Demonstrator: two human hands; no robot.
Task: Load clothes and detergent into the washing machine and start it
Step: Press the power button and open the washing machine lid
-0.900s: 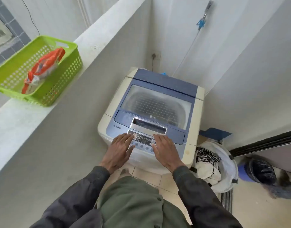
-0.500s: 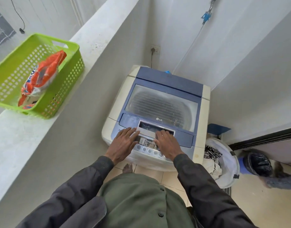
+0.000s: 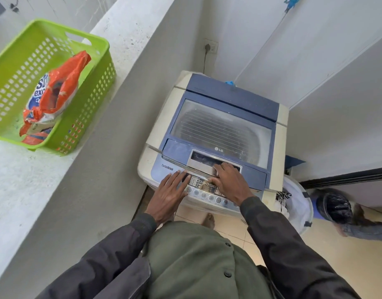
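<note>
**Still at the lid: hands on the machine's front edge, nothing loaded**

Both hands have crept forward on the LG top-load washing machine since a second ago. Right hand now has its fingertips up at the silver lid handle recess, fingers curled, gripping nothing I can confirm. Left hand lies flat and spread on the left end of the control panel, empty.

Lid is shut; drum ribs show through the window, no clothes visible inside.

Task items:
- Detergent bag, orange, sits in the green basket on the ledge, upper left of frame. Untouched.
- Clothes are in the white hamper on the floor, just right of the machine, lower right of frame.

My read: the shift toward the handle means lid-open comes next, not button presses. Loading hasn't begun, so the task is at its start. Lift needs the left hand off the panel first.
</note>
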